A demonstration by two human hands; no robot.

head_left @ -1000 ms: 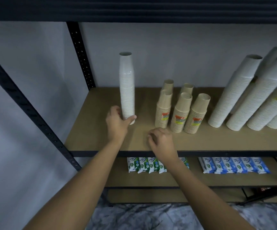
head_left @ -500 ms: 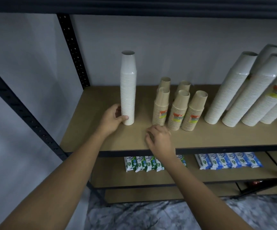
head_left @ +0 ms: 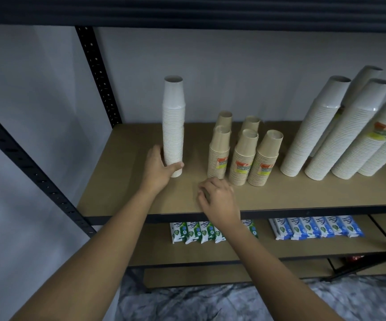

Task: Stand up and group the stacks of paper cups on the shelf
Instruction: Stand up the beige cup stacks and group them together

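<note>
One tall white stack (head_left: 173, 126) stands alone. Your left hand (head_left: 158, 170) wraps its bottom; your right hand (head_left: 219, 200) lies curled, empty. Slide the stack slowly to the other white stacks (head_left: 303, 140).

Storeroom or shop stock area, shelved goods
Black metal rack (head_left: 99, 77) with punched uprights, bare board shelves (head_left: 122, 181); sleeved paper cup stacks (head_left: 219, 154) in multiples, wipe packets (head_left: 196, 232) rowed below; plain wall (head_left: 233, 72) behind
</note>
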